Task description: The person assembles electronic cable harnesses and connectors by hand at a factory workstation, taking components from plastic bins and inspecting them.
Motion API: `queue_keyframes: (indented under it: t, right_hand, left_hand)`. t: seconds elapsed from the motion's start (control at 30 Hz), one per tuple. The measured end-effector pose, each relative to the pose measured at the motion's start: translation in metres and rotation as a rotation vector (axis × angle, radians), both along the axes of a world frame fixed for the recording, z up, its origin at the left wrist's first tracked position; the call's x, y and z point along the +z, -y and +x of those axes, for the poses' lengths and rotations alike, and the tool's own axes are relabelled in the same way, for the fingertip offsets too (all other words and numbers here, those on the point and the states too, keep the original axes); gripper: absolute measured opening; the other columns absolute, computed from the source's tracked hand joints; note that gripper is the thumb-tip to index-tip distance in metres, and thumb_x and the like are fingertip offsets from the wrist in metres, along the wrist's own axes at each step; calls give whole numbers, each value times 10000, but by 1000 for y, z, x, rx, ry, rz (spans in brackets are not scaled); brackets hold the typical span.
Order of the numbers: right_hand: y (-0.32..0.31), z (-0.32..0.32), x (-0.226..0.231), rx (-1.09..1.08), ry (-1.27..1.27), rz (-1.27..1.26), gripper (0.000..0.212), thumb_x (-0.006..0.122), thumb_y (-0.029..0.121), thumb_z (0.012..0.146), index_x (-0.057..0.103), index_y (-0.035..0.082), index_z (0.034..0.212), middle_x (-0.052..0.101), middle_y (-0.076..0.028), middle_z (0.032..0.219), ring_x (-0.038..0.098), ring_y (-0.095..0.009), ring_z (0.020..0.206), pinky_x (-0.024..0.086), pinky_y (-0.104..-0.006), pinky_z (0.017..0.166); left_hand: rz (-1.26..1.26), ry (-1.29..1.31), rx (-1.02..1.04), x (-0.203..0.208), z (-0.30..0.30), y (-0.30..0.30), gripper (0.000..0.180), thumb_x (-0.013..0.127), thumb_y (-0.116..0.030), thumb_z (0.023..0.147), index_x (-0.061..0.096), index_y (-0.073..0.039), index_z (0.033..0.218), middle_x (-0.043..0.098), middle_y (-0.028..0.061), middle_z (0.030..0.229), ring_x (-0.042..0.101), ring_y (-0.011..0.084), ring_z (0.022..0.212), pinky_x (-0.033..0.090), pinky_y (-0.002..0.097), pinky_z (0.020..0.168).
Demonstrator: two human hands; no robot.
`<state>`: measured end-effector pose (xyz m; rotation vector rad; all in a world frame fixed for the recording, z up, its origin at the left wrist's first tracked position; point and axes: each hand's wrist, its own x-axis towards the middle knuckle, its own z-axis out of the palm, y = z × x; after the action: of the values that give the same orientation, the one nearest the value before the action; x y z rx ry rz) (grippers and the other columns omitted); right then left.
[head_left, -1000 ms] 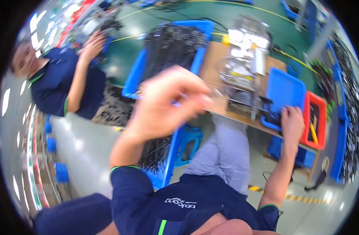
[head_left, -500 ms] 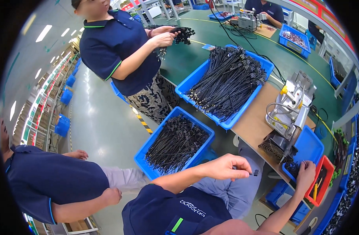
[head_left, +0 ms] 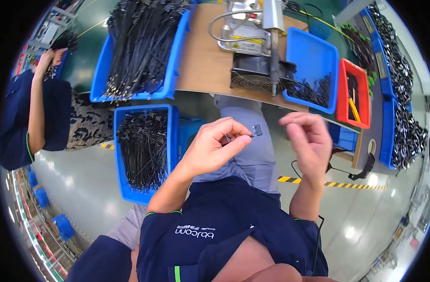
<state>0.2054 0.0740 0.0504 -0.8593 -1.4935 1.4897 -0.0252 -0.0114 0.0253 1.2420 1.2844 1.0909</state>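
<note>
A small black connector (head_left: pixel 257 130) sticks out from the fingertips of my left hand (head_left: pixel 215 144), pinched between thumb and forefinger over my lap. To its right, my right hand (head_left: pixel 311 143) is raised with fingers curled toward the thumb. Motion blurs that hand, and whatever it may hold cannot be made out. Beyond it a shallow blue tray (head_left: pixel 312 47) holds loose small black parts (head_left: pixel 313 90) near its front edge. A machine with a metal body (head_left: pixel 245 30) and a black fan (head_left: pixel 257 75) stands on the bench to the left of the tray.
A large blue bin (head_left: pixel 98 84) full of black cables stands on the brown board (head_left: pixel 201 61); another blue bin (head_left: pixel 119 155) of cables sits lower left. Right of the tray is a red bin (head_left: pixel 344 105) with a yellow-handled tool (head_left: pixel 354 109). Co-workers (head_left: pixel 34 108) are at left.
My right hand has come out of the blue tray and back beside my left. The left hand still holds the connector. My view has swung right and down toward my lap.
</note>
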Motion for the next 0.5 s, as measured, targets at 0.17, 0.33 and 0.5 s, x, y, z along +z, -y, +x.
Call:
queue_keyframes:
  t: [0.17,0.33,0.5]
  right_hand:
    - [15,0,-28,97,-55,-113,117,627,-2,1009,600,-13,1122,695,-98,1137,591,-54,892,481,-205,770]
    - [14,-3,-29,139,-89,-154,114,634,10,1011,603,-14,1119,695,-95,1135,602,-57,906,488,-207,783]
    - [10,-12,-25,193,-16,-121,119,641,1,1001,632,-7,1120,695,-91,1125,621,-96,958,499,-235,846]
  left_hand:
    - [33,-27,-35,0,20,-10,122,737,-99,944,714,0,1012,651,38,883,585,77,723,466,234,616]
    - [47,-32,-1,3,20,-11,149,743,-144,941,721,-14,1011,678,63,868,637,127,730,504,275,628]
    - [71,-49,19,6,12,-7,135,728,-146,959,719,-21,1010,671,49,876,620,102,760,494,268,650]
